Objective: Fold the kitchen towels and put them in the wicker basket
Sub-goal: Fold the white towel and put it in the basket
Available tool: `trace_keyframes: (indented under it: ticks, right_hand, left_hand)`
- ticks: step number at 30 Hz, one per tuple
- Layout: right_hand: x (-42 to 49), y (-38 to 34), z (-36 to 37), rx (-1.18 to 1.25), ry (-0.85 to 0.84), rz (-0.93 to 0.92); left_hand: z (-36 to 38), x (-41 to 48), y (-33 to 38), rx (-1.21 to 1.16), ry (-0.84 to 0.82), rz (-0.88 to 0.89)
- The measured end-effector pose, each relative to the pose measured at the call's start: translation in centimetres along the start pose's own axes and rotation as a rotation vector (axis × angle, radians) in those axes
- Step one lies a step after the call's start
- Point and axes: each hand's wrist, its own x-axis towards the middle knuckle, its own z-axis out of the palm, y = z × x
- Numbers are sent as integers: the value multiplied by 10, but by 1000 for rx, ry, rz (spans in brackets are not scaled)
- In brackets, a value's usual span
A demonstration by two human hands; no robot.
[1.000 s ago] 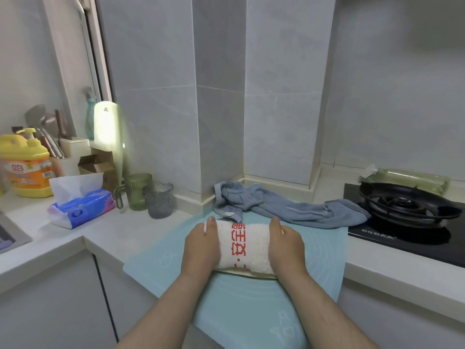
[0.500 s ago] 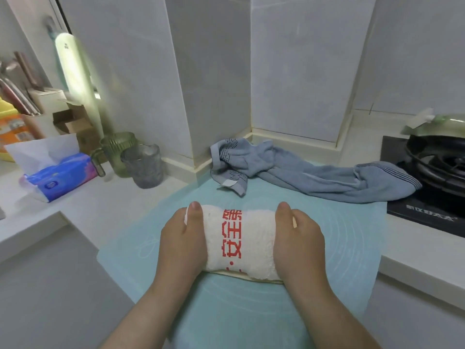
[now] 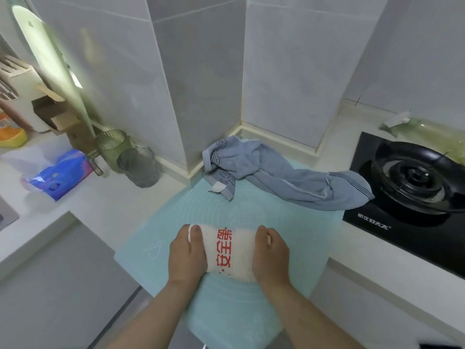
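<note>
Unmoved: left hand (image 3: 186, 256), right hand (image 3: 271, 255) clasping one towel (image 3: 235, 258).

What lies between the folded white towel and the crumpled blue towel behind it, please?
Only bare teal mat separates the white towel from the blue towel, as the head view shows.

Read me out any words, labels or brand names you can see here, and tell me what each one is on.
"安全第" in red, running sideways on the rolled white towel; a dot sits before it, and anything further is hidden by the roll.
White brand lettering on the front edge of the black stove: too blurred to read.
Print on the blue tissue pack: too blurred to read.
</note>
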Motion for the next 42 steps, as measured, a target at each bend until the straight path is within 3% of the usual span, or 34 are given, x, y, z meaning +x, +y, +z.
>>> trace_keyframes:
  ticks: [6, 10, 12, 15, 19, 25, 31, 42]
  right_hand:
    - [15, -28, -1, -152, -111, 283]
    - [23, -50, -12, 139, -353, 551]
    - [20, -66, -26, 244, -433, 525]
    - [17, -85, -55, 322, -416, 453]
    - [14, -115, -114, 424, -403, 343]
    - [-8, -146, -217, 279, -381, 222]
    - [-29, -146, -342, 177, -150, 113]
    - [-65, -80, -576, 350, 59, 33]
  left_hand:
    - [-4, 14, 20, 76, -129, -199]
    - [-8, 39, 47, 92, -220, -402]
    - [-14, 48, 63, 63, -327, -466]
    - [-27, 52, 93, -254, -630, -491]
    - [-36, 42, 143, -474, -896, -282]
    - [-1, 9, 226, -500, -983, -128]
    - [65, -55, 299, -465, -1153, -13]
    - [211, -241, 399, -435, -1349, 112]
